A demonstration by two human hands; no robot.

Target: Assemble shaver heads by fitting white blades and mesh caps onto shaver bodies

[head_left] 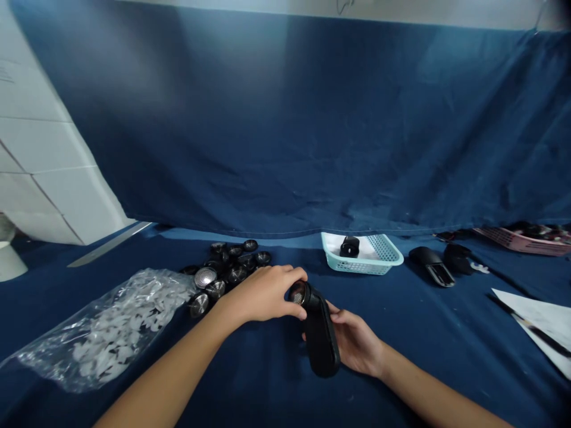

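Note:
A black fabric shaver [322, 342] is held at the middle of the table, its long body slanting down toward me. My right hand [357, 345] grips the body from the right, with its fingers partly hidden behind it. My left hand [267, 292] has thumb and fingers around the shaver's round mesh head [298, 292] at the upper end. Left of that hand lies a pile of black round shaver heads [236, 273], several with silvery metal faces. Beside the pile is a clear plastic bag [129, 321] full of small white parts.
A light-blue basket [388, 261] behind my hands holds a black round part [350, 246]. To its right lie black casings [432, 266], a pink basket [513, 239] and white paper [546, 333] with a dark strip. A metal ruler [109, 245] lies at left. A blue curtain [285, 119] hangs behind.

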